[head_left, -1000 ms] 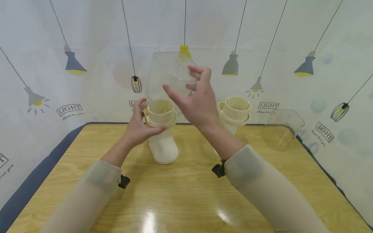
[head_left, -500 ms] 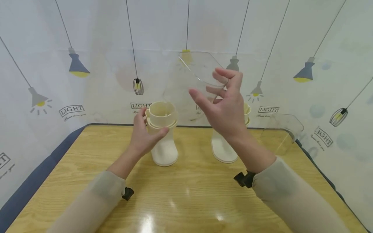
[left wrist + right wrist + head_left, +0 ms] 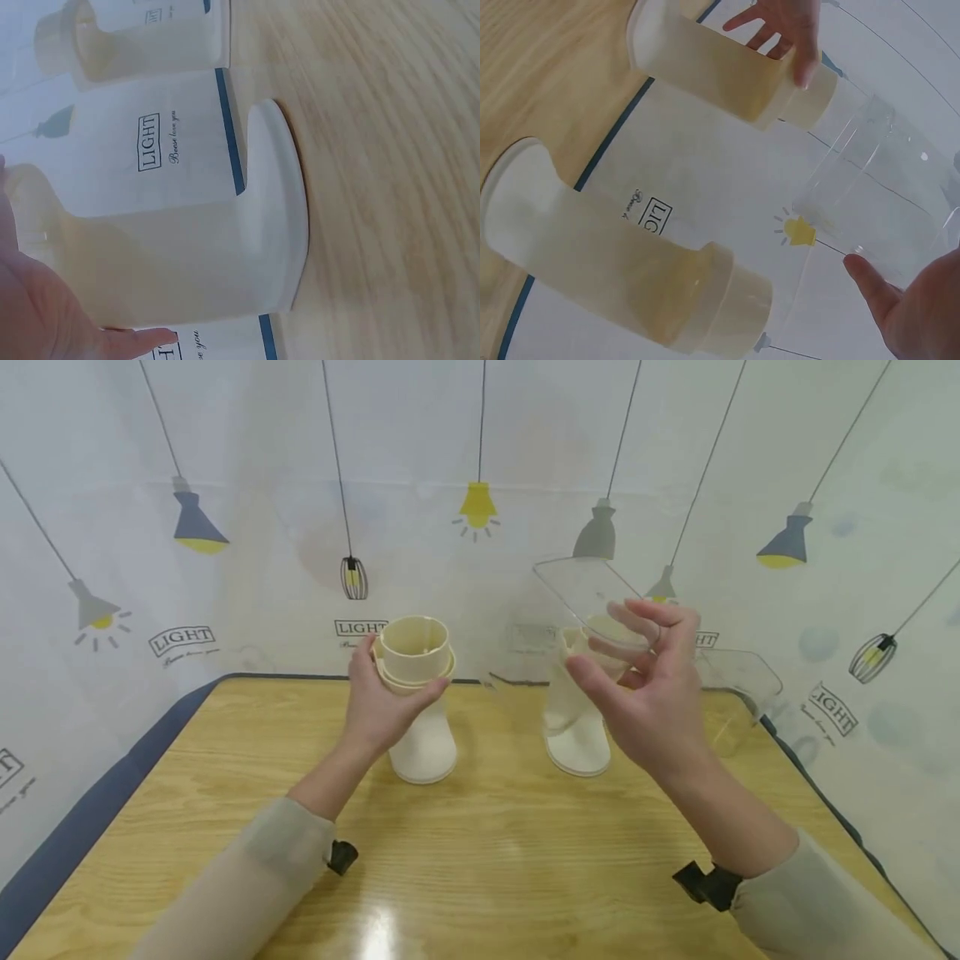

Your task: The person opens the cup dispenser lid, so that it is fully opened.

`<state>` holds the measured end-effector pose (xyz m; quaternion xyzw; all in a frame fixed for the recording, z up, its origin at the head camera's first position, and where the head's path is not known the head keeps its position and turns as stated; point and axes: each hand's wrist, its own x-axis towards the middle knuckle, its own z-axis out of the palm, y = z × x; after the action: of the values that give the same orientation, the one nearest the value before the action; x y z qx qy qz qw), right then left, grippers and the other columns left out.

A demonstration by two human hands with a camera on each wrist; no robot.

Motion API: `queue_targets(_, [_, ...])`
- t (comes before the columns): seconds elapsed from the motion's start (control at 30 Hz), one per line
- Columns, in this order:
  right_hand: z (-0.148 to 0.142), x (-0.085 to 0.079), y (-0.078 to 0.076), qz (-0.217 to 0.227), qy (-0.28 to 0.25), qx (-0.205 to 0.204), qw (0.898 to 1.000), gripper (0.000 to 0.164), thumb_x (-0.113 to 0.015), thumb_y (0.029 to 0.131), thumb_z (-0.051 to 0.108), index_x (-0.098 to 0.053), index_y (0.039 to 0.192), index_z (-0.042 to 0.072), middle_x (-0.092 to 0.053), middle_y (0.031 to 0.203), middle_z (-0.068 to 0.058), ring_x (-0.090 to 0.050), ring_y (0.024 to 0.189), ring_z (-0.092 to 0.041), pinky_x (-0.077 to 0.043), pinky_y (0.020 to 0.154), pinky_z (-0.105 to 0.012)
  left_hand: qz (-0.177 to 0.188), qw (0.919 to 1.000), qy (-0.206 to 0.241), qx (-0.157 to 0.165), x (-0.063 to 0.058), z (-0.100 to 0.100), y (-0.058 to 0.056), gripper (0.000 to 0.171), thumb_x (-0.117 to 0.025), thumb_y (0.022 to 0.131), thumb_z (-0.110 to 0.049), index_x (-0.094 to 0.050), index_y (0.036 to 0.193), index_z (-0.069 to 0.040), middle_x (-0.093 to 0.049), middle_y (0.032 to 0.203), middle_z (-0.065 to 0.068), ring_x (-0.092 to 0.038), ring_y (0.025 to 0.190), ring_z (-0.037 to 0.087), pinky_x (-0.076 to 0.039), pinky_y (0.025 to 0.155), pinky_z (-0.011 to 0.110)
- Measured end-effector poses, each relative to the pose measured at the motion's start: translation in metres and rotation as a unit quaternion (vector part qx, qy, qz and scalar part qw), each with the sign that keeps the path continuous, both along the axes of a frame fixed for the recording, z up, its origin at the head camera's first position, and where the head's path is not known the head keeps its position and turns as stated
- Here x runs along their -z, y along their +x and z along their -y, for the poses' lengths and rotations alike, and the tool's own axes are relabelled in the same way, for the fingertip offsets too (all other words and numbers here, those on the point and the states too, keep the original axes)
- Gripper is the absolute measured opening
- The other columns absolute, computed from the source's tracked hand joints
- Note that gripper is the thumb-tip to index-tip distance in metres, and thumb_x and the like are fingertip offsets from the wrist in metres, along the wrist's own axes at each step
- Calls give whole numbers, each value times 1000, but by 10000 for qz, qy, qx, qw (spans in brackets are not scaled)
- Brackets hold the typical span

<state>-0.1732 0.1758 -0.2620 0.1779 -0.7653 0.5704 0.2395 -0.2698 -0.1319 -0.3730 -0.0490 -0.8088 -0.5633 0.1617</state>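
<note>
Two cream plastic dispenser stands with round collars on top stand upright on the table. My left hand grips the left stand just below its collar, thumb across the front and fingers round the far side. To the right, my right hand holds a clear plastic container in the air. The container is partly in front of the right stand, whose collar shows through it. In the right wrist view the clear container hangs beyond both collars, apart from them as far as I can see.
A second clear container rests at the back right of the wooden table. Right behind the table's dark edge hangs a pale cloth printed with lamps.
My right hand has carried the clear container rightward and down, from above the left stand to the front of the right stand. The left hand has stayed at the left stand.
</note>
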Motion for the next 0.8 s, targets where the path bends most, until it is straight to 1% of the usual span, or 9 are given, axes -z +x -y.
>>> queue_targets(0.1, [-12, 12, 8, -6, 56, -85, 9999, 66, -79, 96, 6, -39, 147, 20, -56, 156, -6, -74, 119, -8, -62, 89, -17, -63, 9998, 26, 173, 0, 5, -3, 122, -96, 82, -45, -18, 171, -18, -41, 159, 17, -51, 139, 33, -49, 120, 58])
queue_targets(0.17, [-20, 21, 12, -50, 113, -172, 9998, 68, -78, 94, -2, -40, 147, 15, -56, 153, -9, -75, 116, -7, -64, 86, -18, -82, 9994, 52, 321, -1, 9, -5, 120, -96, 82, -43, -19, 171, -18, -43, 159, 15, -52, 140, 32, -49, 121, 57])
queue_targets(0.23, [-28, 30, 17, -68, 303, -170, 9994, 70, -79, 92, -6, -39, 147, 10, -55, 151, -8, -74, 115, -5, -63, 84, -18, -99, 9987, 116, 481, -1, 12, -7, 118, -96, 83, -40, -21, 171, -19, -45, 159, 14, -53, 140, 32, -49, 121, 56])
queue_targets(0.3, [-37, 39, 21, -45, 522, -88, 9986, 74, -81, 91, -8, -38, 149, 5, -55, 150, -4, -74, 114, -1, -63, 84, -17, -108, 9978, 163, 627, -1, 16, -9, 116, -96, 84, -37, -21, 171, -19, -46, 158, 14, -54, 140, 32, -50, 121, 55])
queue_targets(0.43, [-53, 52, 28, 126, 1085, 329, 9935, 80, -86, 91, -1, -40, 155, 8, -54, 153, 4, -70, 114, 9, -60, 87, -12, -102, 9958, 262, 868, -1, 22, -13, 111, -94, 87, -32, -23, 171, -21, -49, 155, 14, -56, 139, 33, -51, 120, 54])
queue_targets(0.53, [-66, 61, 31, 264, 1346, 585, 9888, 77, -89, 90, 4, -46, 153, 10, -53, 153, 9, -68, 112, 12, -57, 88, -9, 16, 9953, 185, 950, -2, 27, -15, 109, -92, 88, -32, -22, 172, -24, -50, 155, 13, -56, 140, 34, -50, 120, 56])
queue_targets(0.6, [-75, 67, 34, 372, 1407, 661, 9871, 74, -90, 89, 5, -48, 150, 8, -53, 153, 10, -68, 110, 12, -57, 87, -9, 127, 9949, 69, 998, -3, 30, -17, 109, -91, 89, -34, -22, 173, -27, -51, 156, 13, -55, 141, 34, -51, 119, 57])
queue_targets(0.67, [-84, 73, 36, 511, 1512, 723, 9845, 71, -91, 89, 7, -48, 146, 7, -53, 153, 8, -67, 110, 13, -56, 87, -9, 226, 9941, -13, 1060, -4, 33, -19, 109, -91, 89, -35, -22, 173, -28, -51, 156, 13, -55, 143, 35, -51, 119, 58])
queue_targets(0.8, [-103, 83, 39, 801, 1812, 855, 9764, 71, -91, 92, 15, -46, 147, 9, -54, 158, -4, -64, 109, 18, -55, 86, -8, 396, 9915, -63, 1238, -9, 39, -23, 108, -91, 90, -35, -22, 172, -27, -52, 156, 14, -56, 143, 37, -52, 118, 59])
